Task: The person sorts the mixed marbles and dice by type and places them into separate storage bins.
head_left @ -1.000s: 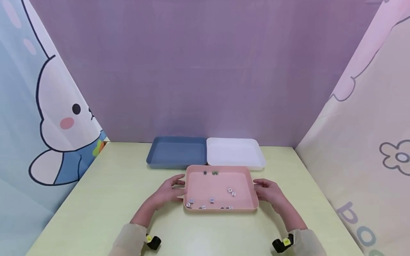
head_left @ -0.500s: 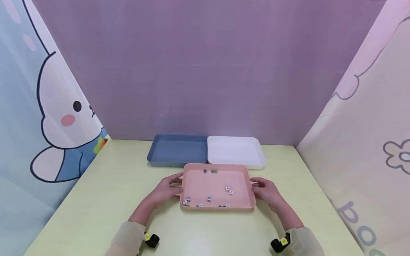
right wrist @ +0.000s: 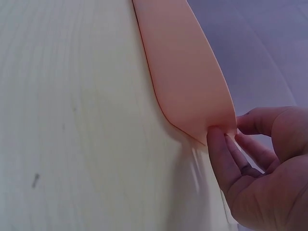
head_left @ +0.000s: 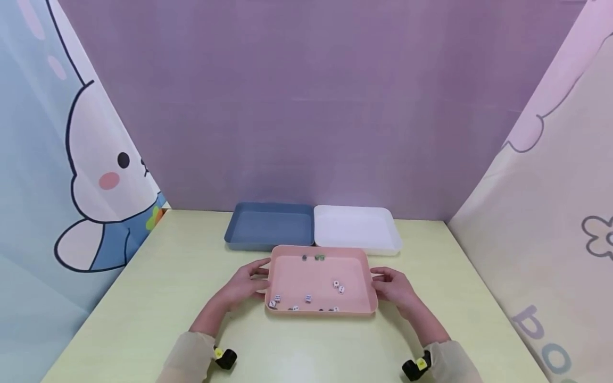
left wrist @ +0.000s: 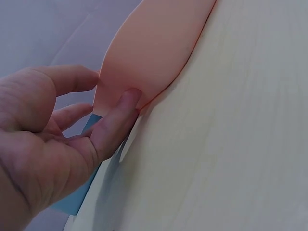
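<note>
A pink tray (head_left: 322,279) lies across the middle of the table. On its floor are several white dice (head_left: 308,299), some along the near wall, with small dark and green pieces (head_left: 319,257) by the far wall. My left hand (head_left: 244,283) holds the tray's left end, fingers bent against the outer wall (left wrist: 144,53). At the opposite end my right hand (head_left: 392,287) grips the tray the same way, its fingertips at the rim and on the outside wall (right wrist: 192,72). Part of each hand's fingers is hidden in the head view.
Behind the pink tray, a blue tray (head_left: 270,226) and a white tray (head_left: 356,229) stand side by side near the purple curtain (head_left: 297,106). Printed cloths (head_left: 541,229) flank the pale table (head_left: 143,319). A small black camera (head_left: 225,359) sits at each wrist.
Both hands have shifted the pink tray a little to the left relative to the blue and white trays. The dice have travelled along with it.
</note>
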### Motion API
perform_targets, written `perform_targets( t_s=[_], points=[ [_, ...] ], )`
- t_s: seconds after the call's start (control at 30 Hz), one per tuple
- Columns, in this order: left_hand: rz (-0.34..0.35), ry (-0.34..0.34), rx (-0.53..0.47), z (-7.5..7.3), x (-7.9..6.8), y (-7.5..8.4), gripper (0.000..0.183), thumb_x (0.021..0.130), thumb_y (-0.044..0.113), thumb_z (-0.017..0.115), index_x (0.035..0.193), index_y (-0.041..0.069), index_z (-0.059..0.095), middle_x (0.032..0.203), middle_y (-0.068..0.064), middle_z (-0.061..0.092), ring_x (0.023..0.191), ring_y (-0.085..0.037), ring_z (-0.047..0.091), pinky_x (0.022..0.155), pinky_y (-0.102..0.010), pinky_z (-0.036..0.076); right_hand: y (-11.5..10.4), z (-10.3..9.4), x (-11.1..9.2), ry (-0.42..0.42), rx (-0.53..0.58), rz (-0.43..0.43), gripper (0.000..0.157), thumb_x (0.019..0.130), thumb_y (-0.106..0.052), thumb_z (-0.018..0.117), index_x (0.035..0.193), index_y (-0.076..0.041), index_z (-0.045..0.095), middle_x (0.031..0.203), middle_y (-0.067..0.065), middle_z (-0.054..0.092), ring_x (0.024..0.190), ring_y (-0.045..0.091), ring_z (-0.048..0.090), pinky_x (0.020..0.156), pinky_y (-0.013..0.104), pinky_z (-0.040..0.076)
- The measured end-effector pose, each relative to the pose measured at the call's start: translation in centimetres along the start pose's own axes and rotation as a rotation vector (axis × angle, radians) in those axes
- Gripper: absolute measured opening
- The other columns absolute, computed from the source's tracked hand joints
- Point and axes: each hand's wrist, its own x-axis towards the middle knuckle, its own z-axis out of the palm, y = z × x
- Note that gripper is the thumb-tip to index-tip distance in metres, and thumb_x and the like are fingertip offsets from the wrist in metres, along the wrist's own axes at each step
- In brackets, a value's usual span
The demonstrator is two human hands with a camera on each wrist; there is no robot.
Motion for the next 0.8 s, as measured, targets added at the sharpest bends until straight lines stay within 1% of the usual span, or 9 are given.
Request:
perform_targets(
  t_s=[0.17,0.33,0.43,0.6,0.73,0.8],
  points=[
    [-0.008,0.005,0.031,-0.7,0.0,-0.1,0.066,0.091,0.000,0.060,0.151,0.006,0.033,0.130,-0.026,0.046,0.105,-0.034,0.059,0.075,-0.045,0.057,-0.3,0.6,0.0,-0.011,-0.011,-0.003,0.038,0.088,0.006,0.061,0.125,0.010,0.056,0.104,0.025,0.060,0.082,0.029,0.066,0.071,0.040,0.058],
    [-0.018,0.000,0.057,-1.3,-0.2,0.1,0.064,0.092,0.001,0.061,0.150,0.007,0.035,0.129,-0.025,0.048,0.104,-0.033,0.060,0.075,-0.045,0.057,-0.3,1.1,0.1,-0.015,0.013,-0.001,0.038,0.086,0.009,0.061,0.123,0.010,0.056,0.104,0.026,0.060,0.080,0.030,0.066,0.070,0.042,0.058],
    [-0.030,-0.008,0.053,-1.4,-0.2,0.2,0.064,0.092,0.001,0.061,0.150,0.008,0.036,0.129,-0.024,0.048,0.104,-0.033,0.059,0.076,-0.045,0.057,0.0,1.2,0.1,-0.012,0.023,0.006,0.036,0.086,0.009,0.061,0.122,0.010,0.056,0.102,0.024,0.060,0.079,0.029,0.066,0.070,0.041,0.058],
    [-0.030,-0.023,0.038,-1.6,-0.1,0.4,0.063,0.093,0.001,0.060,0.151,0.009,0.034,0.129,-0.025,0.046,0.105,-0.034,0.059,0.077,-0.045,0.057,-0.1,1.2,0.2,-0.003,0.027,0.007,0.035,0.087,0.008,0.061,0.122,0.008,0.057,0.103,0.024,0.060,0.078,0.028,0.066,0.069,0.040,0.058],
    [-0.038,-0.031,0.030,-1.8,-0.1,0.3,0.065,0.094,0.001,0.060,0.152,0.010,0.032,0.130,-0.027,0.044,0.106,-0.034,0.058,0.078,-0.045,0.056,-0.6,1.3,0.2,-0.019,-0.008,0.002,0.035,0.088,0.007,0.061,0.123,0.008,0.056,0.104,0.025,0.060,0.077,0.028,0.066,0.067,0.041,0.058],
    [-0.049,-0.035,0.027,-1.9,-0.1,0.3,0.066,0.094,0.001,0.060,0.153,0.013,0.031,0.131,-0.027,0.044,0.107,-0.034,0.058,0.078,-0.045,0.056,-1.1,1.2,0.2,-0.033,-0.079,0.000,0.035,0.088,0.005,0.062,0.122,0.007,0.056,0.104,0.024,0.060,0.075,0.028,0.066,0.065,0.040,0.058]
  ],
)
